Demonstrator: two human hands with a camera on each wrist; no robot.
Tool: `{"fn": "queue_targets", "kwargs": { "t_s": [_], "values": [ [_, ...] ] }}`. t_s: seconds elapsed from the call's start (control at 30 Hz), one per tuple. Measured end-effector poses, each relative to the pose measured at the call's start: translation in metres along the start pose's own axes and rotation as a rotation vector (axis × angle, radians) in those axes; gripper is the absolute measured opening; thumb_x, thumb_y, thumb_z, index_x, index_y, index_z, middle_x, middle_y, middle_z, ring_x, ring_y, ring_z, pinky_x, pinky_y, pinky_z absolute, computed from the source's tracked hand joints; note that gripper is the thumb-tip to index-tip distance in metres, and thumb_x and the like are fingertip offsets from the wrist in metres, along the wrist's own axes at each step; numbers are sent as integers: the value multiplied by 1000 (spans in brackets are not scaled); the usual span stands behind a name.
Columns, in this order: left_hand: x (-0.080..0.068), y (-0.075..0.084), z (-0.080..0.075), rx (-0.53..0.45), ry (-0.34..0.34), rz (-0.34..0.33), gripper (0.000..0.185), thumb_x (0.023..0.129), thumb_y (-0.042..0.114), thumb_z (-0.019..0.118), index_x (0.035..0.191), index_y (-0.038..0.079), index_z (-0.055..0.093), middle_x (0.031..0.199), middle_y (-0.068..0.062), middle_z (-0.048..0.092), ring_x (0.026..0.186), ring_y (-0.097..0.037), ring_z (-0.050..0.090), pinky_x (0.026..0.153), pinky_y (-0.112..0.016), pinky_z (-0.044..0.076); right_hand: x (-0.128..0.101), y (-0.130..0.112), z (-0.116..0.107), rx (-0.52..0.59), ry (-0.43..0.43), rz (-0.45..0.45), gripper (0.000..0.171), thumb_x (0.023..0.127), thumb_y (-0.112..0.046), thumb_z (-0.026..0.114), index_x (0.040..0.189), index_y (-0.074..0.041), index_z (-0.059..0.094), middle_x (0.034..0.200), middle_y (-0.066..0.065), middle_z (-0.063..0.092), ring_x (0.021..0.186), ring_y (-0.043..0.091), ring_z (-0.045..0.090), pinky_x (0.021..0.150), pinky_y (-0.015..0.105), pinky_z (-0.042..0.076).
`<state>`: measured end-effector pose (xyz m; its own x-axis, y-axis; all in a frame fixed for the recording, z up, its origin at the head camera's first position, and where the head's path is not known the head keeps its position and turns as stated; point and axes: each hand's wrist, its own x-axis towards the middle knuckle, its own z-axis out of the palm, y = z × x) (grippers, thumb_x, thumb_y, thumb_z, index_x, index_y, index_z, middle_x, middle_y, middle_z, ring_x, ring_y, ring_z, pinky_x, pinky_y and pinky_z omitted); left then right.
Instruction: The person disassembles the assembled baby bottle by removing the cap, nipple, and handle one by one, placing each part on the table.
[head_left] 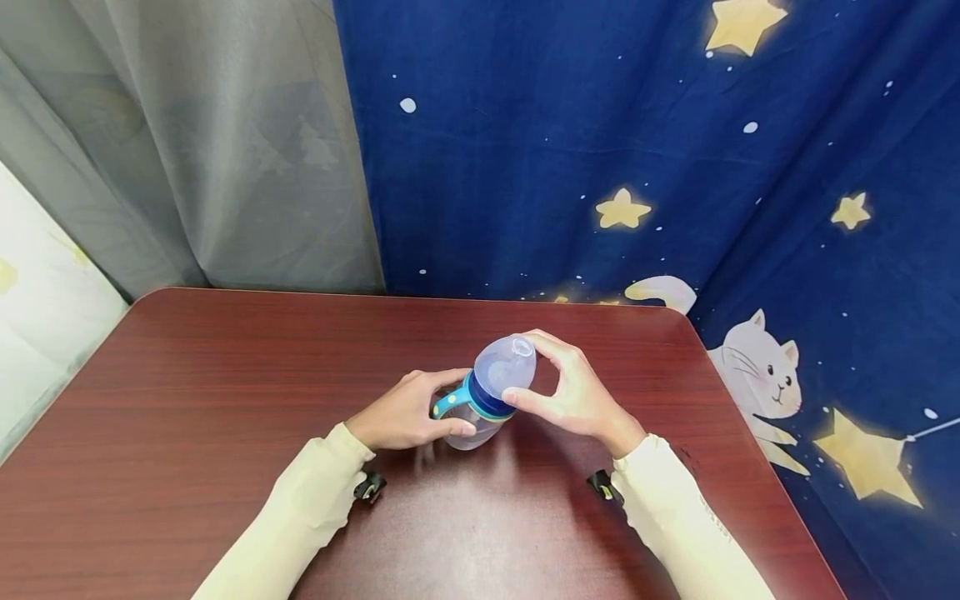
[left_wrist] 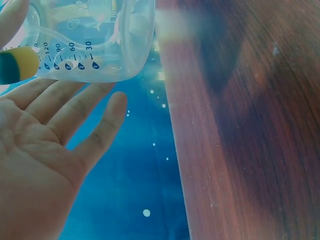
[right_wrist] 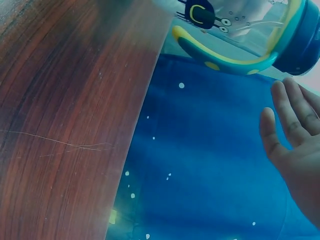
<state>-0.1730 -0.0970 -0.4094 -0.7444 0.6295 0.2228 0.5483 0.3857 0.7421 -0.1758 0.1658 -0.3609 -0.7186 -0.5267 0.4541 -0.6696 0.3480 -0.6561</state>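
Note:
A clear baby bottle [head_left: 471, 434] with a dark blue collar [head_left: 489, 402] and a domed translucent cap [head_left: 501, 365] leans to the right above the table in the head view. My left hand [head_left: 408, 412] holds its body from the left, thumb in front, beside a turquoise handle [head_left: 452, 402] with yellow dots. On the other side, my right hand [head_left: 573, 392] pinches the cap between thumb and forefinger, the thumb tip low near the collar. Measuring marks on the bottle [left_wrist: 95, 55] show in the left wrist view. The right wrist view shows another handle [right_wrist: 220, 62] and a cartoon print.
The brown wooden table [head_left: 247, 375] has rounded far corners. Behind it hang a grey curtain [head_left: 247, 150] and a blue curtain [head_left: 525, 167] with stars and a white cat. Each wrist carries a small black device [head_left: 369, 486].

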Motion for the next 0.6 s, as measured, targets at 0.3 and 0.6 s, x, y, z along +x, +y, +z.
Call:
{"fn": "queue_targets", "kwargs": {
  "t_s": [0.3,0.6],
  "values": [
    [-1,-1,3,-1,6,12,69,84,47,78,140,14,54,114,8,68,93,-6,64,83,-30,54,-1,-4,-6,48,123,1,57,78,-14,84,131,-15,62,119,-3,65,112,16,59,103,42,43],
    [-1,-5,2,-37,16,-8,67,85,45,78,141,15,53,114,8,68,94,-8,64,82,-31,55,-4,-6,-13,80,180,-12,58,75,-9,83,129,-11,63,119,2,65,111,20,59,102,39,43]
  ]
}}
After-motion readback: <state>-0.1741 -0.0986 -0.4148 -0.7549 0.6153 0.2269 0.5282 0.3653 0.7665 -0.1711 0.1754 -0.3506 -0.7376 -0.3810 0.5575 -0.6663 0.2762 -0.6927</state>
